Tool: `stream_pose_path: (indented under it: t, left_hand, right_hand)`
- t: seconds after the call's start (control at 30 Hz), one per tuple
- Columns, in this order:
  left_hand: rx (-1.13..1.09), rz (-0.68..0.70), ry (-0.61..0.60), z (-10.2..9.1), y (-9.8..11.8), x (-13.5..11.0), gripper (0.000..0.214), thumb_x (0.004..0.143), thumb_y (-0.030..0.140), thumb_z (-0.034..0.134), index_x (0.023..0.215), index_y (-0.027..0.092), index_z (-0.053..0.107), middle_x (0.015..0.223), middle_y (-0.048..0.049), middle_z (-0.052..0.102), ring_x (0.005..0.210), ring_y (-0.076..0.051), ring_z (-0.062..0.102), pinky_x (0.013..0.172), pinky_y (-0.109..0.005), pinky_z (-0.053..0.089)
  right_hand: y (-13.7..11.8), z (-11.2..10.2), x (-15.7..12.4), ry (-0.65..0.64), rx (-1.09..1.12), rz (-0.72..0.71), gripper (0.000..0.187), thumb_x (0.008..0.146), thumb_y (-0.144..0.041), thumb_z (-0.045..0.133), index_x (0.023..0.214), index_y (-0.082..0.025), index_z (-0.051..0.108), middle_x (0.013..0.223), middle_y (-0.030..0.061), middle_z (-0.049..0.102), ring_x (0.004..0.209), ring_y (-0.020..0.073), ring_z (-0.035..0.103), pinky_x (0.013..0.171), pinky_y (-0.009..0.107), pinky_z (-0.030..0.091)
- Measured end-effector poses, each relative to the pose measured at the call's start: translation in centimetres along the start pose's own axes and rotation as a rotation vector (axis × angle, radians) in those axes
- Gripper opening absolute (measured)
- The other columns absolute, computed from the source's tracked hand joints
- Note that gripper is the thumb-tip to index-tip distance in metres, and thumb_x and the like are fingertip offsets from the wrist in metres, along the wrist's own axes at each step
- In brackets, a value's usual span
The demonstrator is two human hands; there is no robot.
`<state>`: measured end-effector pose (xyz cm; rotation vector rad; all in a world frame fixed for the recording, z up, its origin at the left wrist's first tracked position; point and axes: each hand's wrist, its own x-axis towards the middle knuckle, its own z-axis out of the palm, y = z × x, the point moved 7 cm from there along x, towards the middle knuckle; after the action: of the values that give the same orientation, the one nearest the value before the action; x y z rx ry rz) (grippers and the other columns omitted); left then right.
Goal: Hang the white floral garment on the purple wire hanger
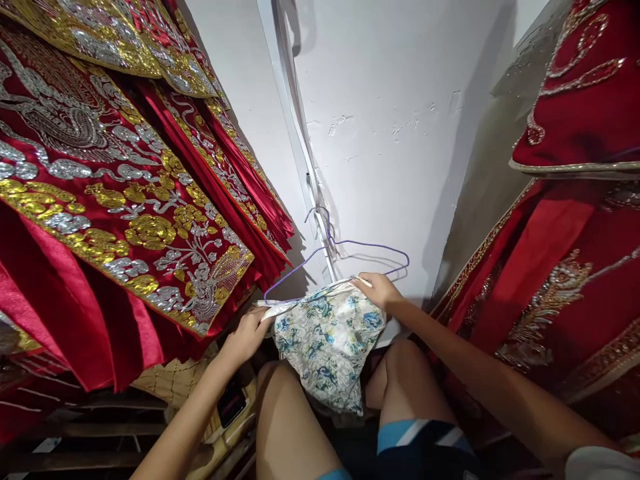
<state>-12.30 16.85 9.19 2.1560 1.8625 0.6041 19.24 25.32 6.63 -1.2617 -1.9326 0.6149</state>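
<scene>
A white garment with a blue and green floral print (330, 333) hangs down between my knees, its upper edge pulled out sideways. My left hand (247, 333) pinches the left end of that edge. At the right end, my right hand (377, 290) grips the edge with fingers closed. A purple wire hanger (373, 245) hangs by its hook just behind the garment's top edge, and its lower bar is partly hidden by the cloth. Whether the garment is fastened to the hanger I cannot tell.
Red garments with gold and silver embroidery (150, 230) hang close on the left. More red beaded garments (575, 267) hang on the right. A pale wall (385, 153) with a metal pole (295, 100) stands ahead. Beside my left knee lies a dark phone-like object (233, 403).
</scene>
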Motion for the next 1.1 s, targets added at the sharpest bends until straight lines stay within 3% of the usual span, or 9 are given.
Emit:
stream_pose_path:
  t: [0.1,0.27,0.43,0.53,0.6,0.7,0.8,0.97,1.1]
  left_hand:
    - [0.049,0.064,-0.080,0.7,0.9,0.2,0.045,0.096,0.045,0.034,0.090,0.017,0.069,0.104,-0.0111,0.072,0.103,-0.028,0.062,0.097,-0.039,0.044]
    - [0.122,0.217,0.089,-1.0,4.4,0.5,0.041,0.097,0.042,0.037,0.093,0.018,0.069,0.112,-0.0114,0.069,0.111,-0.030,0.057,0.100,-0.043,0.041]
    - [0.028,0.366,0.280,-3.2,9.8,1.6,0.029,0.095,0.033,0.042,0.077,0.019,0.058,0.099,-0.0086,0.065,0.097,-0.024,0.057,0.089,-0.036,0.045]
    - [-0.041,0.329,0.311,-3.1,11.2,3.1,0.016,0.092,0.031,0.047,0.090,0.019,0.058,0.089,-0.0039,0.065,0.078,-0.019,0.059,0.075,-0.029,0.046]
    - [-0.058,0.288,0.322,-2.8,11.0,4.0,0.019,0.091,0.029,0.049,0.104,0.019,0.058,0.087,-0.0016,0.066,0.071,-0.017,0.059,0.069,-0.027,0.044]
    - [-0.053,0.306,0.355,-2.3,10.4,4.5,0.028,0.090,0.028,0.048,0.114,0.019,0.061,0.096,-0.0034,0.070,0.081,-0.019,0.065,0.075,-0.028,0.046]
    - [-0.045,0.350,0.394,-2.1,10.4,4.4,0.030,0.093,0.033,0.047,0.111,0.018,0.066,0.098,-0.0051,0.072,0.085,-0.019,0.067,0.079,-0.027,0.047]
    - [0.032,0.317,0.474,-3.6,10.3,4.1,0.024,0.092,0.035,0.050,0.092,0.020,0.068,0.087,-0.0034,0.068,0.079,-0.018,0.063,0.073,-0.026,0.045]
    - [-0.013,0.234,0.660,-6.8,8.2,3.5,0.027,0.088,0.043,0.057,0.090,0.018,0.066,0.092,-0.0057,0.061,0.085,-0.020,0.060,0.078,-0.028,0.046]
  right_hand:
    - [0.1,-1.9,-1.0,0.055,0.002,0.013,0.042,0.089,-0.050,0.049,0.061,-0.021,0.038,0.058,-0.0036,0.040,0.060,0.0136,0.040,0.057,0.026,0.026]
    - [0.3,-4.4,-2.0,0.074,-0.023,0.074,0.048,0.088,-0.053,0.050,0.061,-0.022,0.026,0.058,-0.0051,0.024,0.054,0.0113,0.029,0.053,0.028,0.019]
    - [-0.8,-3.1,-3.0,0.019,0.030,0.079,0.046,0.088,-0.049,0.050,0.058,-0.022,0.028,0.057,-0.0047,0.027,0.054,0.0116,0.032,0.053,0.027,0.021]
    - [-2.2,-2.0,-4.2,-0.040,0.061,0.039,0.038,0.087,-0.049,0.052,0.061,-0.021,0.045,0.058,-0.0037,0.041,0.057,0.0134,0.040,0.055,0.025,0.029]
    - [-2.7,-2.6,-5.1,-0.013,0.023,0.019,0.018,0.082,-0.041,0.059,0.085,-0.023,0.063,0.068,-0.0019,0.055,0.063,0.0157,0.048,0.060,0.026,0.035]
    - [-2.0,-5.8,-5.9,0.141,-0.044,0.060,0.062,0.077,-0.027,0.059,0.138,-0.029,0.049,0.077,-0.0018,0.062,0.064,0.0170,0.053,0.063,0.027,0.040]
    - [0.0,-9.7,-5.3,0.280,-0.108,0.139,0.078,0.078,-0.028,0.056,0.152,-0.027,0.033,0.075,-0.0020,0.063,0.064,0.0187,0.056,0.065,0.028,0.044]
    - [-0.2,-12.5,-2.4,0.057,-0.083,0.055,0.040,0.078,-0.037,0.066,0.112,-0.018,0.072,0.097,0.0090,0.073,0.094,0.0279,0.065,0.079,0.033,0.048]
    - [-1.9,-11.5,-2.7,-0.228,0.310,0.108,0.032,0.080,-0.047,0.068,0.080,-0.014,0.073,0.076,0.0052,0.071,0.073,0.0227,0.066,0.065,0.030,0.048]
